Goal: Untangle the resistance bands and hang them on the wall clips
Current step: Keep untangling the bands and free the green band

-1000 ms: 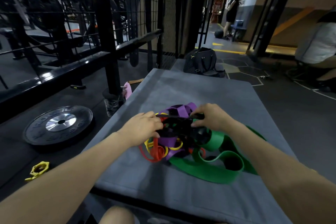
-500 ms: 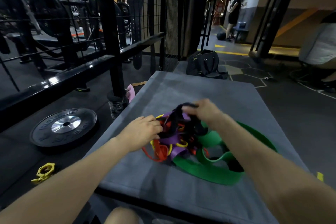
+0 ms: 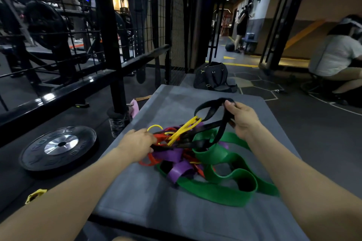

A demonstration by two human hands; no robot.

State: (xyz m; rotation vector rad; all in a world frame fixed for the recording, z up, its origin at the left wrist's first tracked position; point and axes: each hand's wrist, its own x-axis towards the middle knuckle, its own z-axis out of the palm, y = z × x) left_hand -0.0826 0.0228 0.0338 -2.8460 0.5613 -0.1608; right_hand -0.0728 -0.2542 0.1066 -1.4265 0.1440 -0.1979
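A tangle of resistance bands lies on a grey mat [image 3: 137, 197]. A wide green band [image 3: 219, 191] loops at the front right, purple bands [image 3: 177, 170] and red bands [image 3: 150, 160] sit in the middle, and a thin yellow band [image 3: 186, 128] is stretched upward. My right hand [image 3: 244, 121] grips a black band [image 3: 210, 108] and holds it lifted above the pile. My left hand [image 3: 137, 143] rests on the left side of the tangle, fingers curled into the red and black bands. No wall clips can be made out.
A black weight plate [image 3: 58, 147] lies on the floor at left, with a yellow collar [image 3: 35, 195] nearer me. A black rack with rails [image 3: 109, 64] stands beside the mat. A dark bag [image 3: 213, 76] sits past the mat's far end. A person [image 3: 337, 58] crouches at right.
My right hand has pulled the black band up and away to the right, dragging the yellow band taut with it. My left hand stays on the pile.
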